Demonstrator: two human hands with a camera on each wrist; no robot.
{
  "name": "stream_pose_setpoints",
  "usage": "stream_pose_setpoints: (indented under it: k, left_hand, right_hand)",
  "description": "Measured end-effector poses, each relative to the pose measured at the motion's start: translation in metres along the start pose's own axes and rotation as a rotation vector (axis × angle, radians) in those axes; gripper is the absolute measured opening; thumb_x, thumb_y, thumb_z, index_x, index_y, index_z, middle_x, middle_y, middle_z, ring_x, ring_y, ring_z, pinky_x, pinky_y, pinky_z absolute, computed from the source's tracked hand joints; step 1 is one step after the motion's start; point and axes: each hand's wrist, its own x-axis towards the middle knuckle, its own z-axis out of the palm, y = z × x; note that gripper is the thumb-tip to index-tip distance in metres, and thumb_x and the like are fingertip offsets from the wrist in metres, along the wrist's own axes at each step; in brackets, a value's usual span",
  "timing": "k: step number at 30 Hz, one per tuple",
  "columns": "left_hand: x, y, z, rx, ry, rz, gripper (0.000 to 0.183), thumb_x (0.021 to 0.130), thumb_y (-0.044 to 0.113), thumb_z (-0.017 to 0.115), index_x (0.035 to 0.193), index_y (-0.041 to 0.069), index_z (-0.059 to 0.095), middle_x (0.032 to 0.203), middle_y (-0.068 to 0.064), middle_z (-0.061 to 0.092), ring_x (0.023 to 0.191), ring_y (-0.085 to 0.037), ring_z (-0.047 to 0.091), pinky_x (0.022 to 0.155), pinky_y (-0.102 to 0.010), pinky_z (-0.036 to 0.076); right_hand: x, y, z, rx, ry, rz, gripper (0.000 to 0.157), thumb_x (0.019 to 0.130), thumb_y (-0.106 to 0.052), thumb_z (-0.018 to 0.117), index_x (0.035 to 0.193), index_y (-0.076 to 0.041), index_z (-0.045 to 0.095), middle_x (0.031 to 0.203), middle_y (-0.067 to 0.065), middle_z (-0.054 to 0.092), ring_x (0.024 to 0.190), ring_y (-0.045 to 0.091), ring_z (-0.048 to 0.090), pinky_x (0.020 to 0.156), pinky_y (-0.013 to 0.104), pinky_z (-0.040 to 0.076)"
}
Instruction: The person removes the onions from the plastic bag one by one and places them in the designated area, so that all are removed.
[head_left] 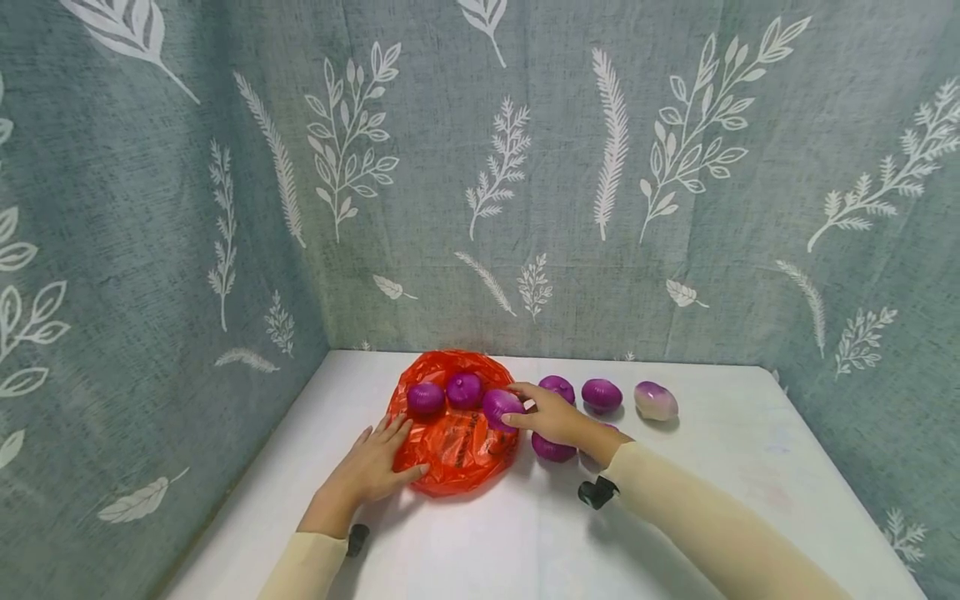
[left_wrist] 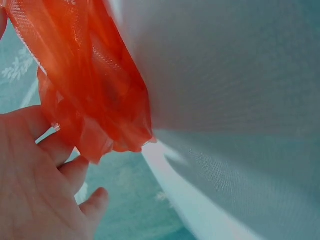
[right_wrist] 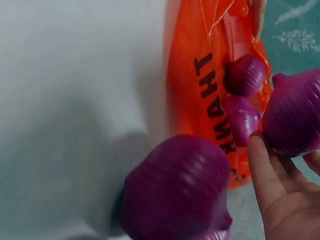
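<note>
My right hand grips a purple onion between thumb and fingers, at the right side of a red plastic bag. In the right wrist view, that onion sits above the fingertips, beside the bag's opening. Two more purple onions, one on the left and one in the middle, lie inside the bag toward its back. My left hand is spread at the bag's left edge. The left wrist view shows its fingers extended against the crumpled bag.
Right of the bag, purple onions lie on the white table: one in front, two behind. Another is partly hidden by the right arm. Farther right is a pale purple-and-white one. Leaf-patterned cloth stands behind.
</note>
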Motion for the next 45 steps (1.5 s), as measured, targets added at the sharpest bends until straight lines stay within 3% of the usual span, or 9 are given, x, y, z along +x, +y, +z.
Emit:
stream_pose_setpoints:
  k: [9,19,25,31,37,45]
  left_hand:
    - [0.002,0.000,0.000,0.013,0.002,0.004,0.100,0.084,0.078,0.044,0.151,0.004,0.034,0.157,-0.014,0.026,0.145,-0.038,0.015,0.114,-0.057,0.014]
    - [0.000,-0.001,-0.001,0.020,0.008,0.003,0.099,0.085,0.076,0.045,0.151,0.003,0.034,0.156,-0.016,0.027,0.144,-0.039,0.017,0.114,-0.058,0.015]
    - [-0.001,-0.002,-0.001,0.013,-0.004,-0.026,0.100,0.083,0.078,0.045,0.151,0.005,0.034,0.157,-0.015,0.027,0.145,-0.038,0.015,0.114,-0.057,0.014]
    - [-0.002,-0.004,0.001,0.002,0.011,-0.018,0.100,0.083,0.079,0.044,0.151,0.005,0.035,0.157,-0.015,0.027,0.144,-0.039,0.017,0.114,-0.057,0.014]
    - [-0.003,-0.005,0.000,0.007,0.026,-0.007,0.098,0.084,0.077,0.045,0.150,0.005,0.036,0.156,-0.016,0.028,0.144,-0.040,0.018,0.113,-0.058,0.016]
    - [-0.002,-0.006,-0.001,0.005,0.038,-0.005,0.097,0.084,0.077,0.046,0.149,0.005,0.038,0.155,-0.018,0.030,0.143,-0.041,0.020,0.113,-0.059,0.016]
  right_hand:
    - [-0.033,0.004,-0.024,-0.057,0.047,-0.004,0.063,0.089,-0.045,0.068,0.141,-0.013,0.050,0.131,0.014,0.058,0.122,0.034,0.054,0.099,0.058,0.041]
    - [-0.059,0.027,-0.048,-0.050,0.030,-0.005,0.061,0.090,-0.043,0.068,0.138,-0.010,0.053,0.120,0.011,0.062,0.101,0.025,0.065,0.088,0.050,0.052]
    - [-0.076,0.035,-0.061,-0.036,0.032,-0.039,0.060,0.091,-0.042,0.067,0.137,-0.007,0.052,0.124,0.014,0.062,0.111,0.031,0.062,0.092,0.050,0.050]
    - [-0.091,0.038,-0.074,0.023,0.033,-0.062,0.060,0.093,-0.035,0.066,0.138,0.001,0.048,0.125,0.020,0.059,0.109,0.035,0.062,0.089,0.046,0.053]
    - [-0.105,0.046,-0.089,0.096,0.040,-0.037,0.061,0.094,-0.029,0.067,0.139,0.004,0.045,0.126,0.022,0.056,0.107,0.034,0.063,0.084,0.040,0.055]
    - [-0.124,0.061,-0.109,0.063,0.110,0.020,0.059,0.094,-0.028,0.066,0.140,0.002,0.045,0.125,0.024,0.058,0.104,0.030,0.065,0.084,0.042,0.055]
